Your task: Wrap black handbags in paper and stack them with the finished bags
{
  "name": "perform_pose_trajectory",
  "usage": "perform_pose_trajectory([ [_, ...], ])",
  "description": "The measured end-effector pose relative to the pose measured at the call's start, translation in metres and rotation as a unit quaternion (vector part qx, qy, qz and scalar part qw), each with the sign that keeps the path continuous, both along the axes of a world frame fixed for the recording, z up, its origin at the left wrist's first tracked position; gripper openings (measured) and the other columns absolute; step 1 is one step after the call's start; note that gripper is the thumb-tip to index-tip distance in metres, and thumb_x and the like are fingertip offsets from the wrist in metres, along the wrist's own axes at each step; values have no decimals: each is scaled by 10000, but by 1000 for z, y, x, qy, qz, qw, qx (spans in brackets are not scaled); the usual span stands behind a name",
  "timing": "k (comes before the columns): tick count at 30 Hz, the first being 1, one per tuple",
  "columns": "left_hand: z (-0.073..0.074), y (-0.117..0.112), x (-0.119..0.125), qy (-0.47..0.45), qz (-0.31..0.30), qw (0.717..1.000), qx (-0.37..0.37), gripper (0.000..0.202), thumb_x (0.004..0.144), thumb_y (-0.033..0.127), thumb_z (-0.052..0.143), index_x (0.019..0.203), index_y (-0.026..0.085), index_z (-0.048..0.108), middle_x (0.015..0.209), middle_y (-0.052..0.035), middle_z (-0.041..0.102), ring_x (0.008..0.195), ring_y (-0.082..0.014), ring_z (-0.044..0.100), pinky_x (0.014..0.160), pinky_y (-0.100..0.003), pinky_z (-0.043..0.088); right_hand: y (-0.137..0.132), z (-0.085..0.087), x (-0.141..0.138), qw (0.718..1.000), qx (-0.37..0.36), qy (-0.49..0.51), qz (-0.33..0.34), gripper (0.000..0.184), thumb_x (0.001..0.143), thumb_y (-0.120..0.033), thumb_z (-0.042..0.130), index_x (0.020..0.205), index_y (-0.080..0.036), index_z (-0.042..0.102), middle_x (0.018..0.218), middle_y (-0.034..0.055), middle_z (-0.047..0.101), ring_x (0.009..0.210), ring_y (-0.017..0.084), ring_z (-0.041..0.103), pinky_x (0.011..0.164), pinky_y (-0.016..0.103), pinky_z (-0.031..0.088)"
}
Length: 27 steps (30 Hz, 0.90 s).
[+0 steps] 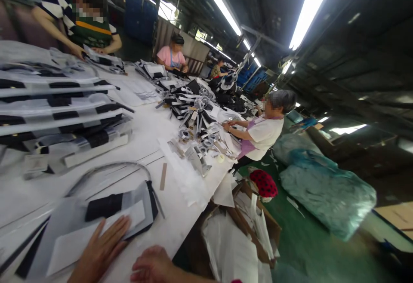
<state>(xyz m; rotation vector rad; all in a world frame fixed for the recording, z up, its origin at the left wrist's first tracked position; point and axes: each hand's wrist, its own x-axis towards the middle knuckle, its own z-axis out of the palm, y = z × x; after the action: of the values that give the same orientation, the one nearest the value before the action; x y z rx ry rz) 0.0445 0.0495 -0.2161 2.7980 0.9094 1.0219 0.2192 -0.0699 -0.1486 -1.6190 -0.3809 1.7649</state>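
In the head view, a black and grey-white bag (pixel 105 206) lies flat on the white table near me, its long curved handle (pixel 119 164) arched away from me. A white paper or board strip (pixel 72 240) rests across its lower part. On top of that strip my left hand (pixel 105 244) lies flat with its fingers stretched out. My right hand (pixel 153 263) hovers near the table edge, to the right of the bag. Its fingers are loosely bent and apart, and nothing shows in them.
A tall stack of similar bags (pixel 58 115) stands at the left. More bags (pixel 193 102) lie heaped mid-table, before several co-workers. A small brown strip (pixel 163 176) lies on the table (pixel 145 132). Cartons of white sheets (pixel 229 240) stand below its right edge, beside a red dotted cushion (pixel 263 184).
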Motion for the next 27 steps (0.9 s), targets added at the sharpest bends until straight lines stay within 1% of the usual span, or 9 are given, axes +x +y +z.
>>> perform_pose_trajectory([
  [2,14,-8,-2,17,-28,999,-14,534,954,325,409,1476,377,308,1330,44,601,1155,-197,627,1135,-505,332,-7,15,2,993,-69,-79,-57,505,461,-406,805,804,-250,467,493,-79,513,493,229,627,469,317,467],
  [4,32,-18,-2,26,-32,998,-54,428,976,320,432,1400,269,451,1321,-32,616,1205,-216,593,1170,-536,244,-14,28,10,970,-23,-224,-87,414,513,-371,766,783,-225,488,566,-34,560,552,218,630,488,310,476],
  [7,45,-24,1,37,-23,992,-121,373,987,310,458,1328,173,523,1335,-121,597,1271,-239,536,1180,-578,170,-15,25,29,967,-19,-243,-76,368,589,-380,699,864,-236,500,812,22,647,801,210,657,628,302,531],
  [12,47,-26,1,44,-19,981,-187,382,984,291,490,1342,159,501,1369,-145,564,1328,-230,475,1189,-588,109,-11,1,35,969,-11,-232,-82,409,604,-393,714,916,-218,516,896,58,643,781,202,663,635,316,560],
  [14,47,-28,0,37,-21,981,-188,389,981,297,501,1344,158,497,1369,-144,565,1332,-232,470,1189,-591,103,-10,-1,26,975,-40,-217,-34,435,616,-410,749,921,-225,499,836,37,648,704,184,662,562,288,539],
  [18,44,-28,0,22,-28,983,-180,398,974,314,517,1345,172,495,1356,-131,579,1332,-232,471,1191,-600,85,-7,-5,6,969,-100,-213,74,409,667,-480,765,848,-213,514,618,-8,638,459,132,569,408,222,401],
  [22,40,-27,1,23,-31,985,-170,401,976,329,507,1350,183,495,1356,-130,579,1334,-234,469,1199,-596,58,-9,-7,2,962,-100,-225,117,354,672,-452,783,714,-199,539,504,-32,599,392,95,496,374,200,337],
  [24,39,-28,1,23,-29,986,-165,401,977,335,502,1348,184,499,1358,-122,579,1336,-232,466,1205,-582,54,-8,-4,6,959,-87,-251,96,345,652,-420,804,737,-207,546,518,-52,589,403,92,493,360,195,328],
  [27,38,-28,1,20,-25,985,-170,410,977,341,497,1358,190,491,1362,-109,579,1343,-228,457,1211,-569,48,2,3,13,969,-90,-230,-3,362,648,-417,812,808,-218,555,608,-48,610,465,102,538,378,200,397],
])
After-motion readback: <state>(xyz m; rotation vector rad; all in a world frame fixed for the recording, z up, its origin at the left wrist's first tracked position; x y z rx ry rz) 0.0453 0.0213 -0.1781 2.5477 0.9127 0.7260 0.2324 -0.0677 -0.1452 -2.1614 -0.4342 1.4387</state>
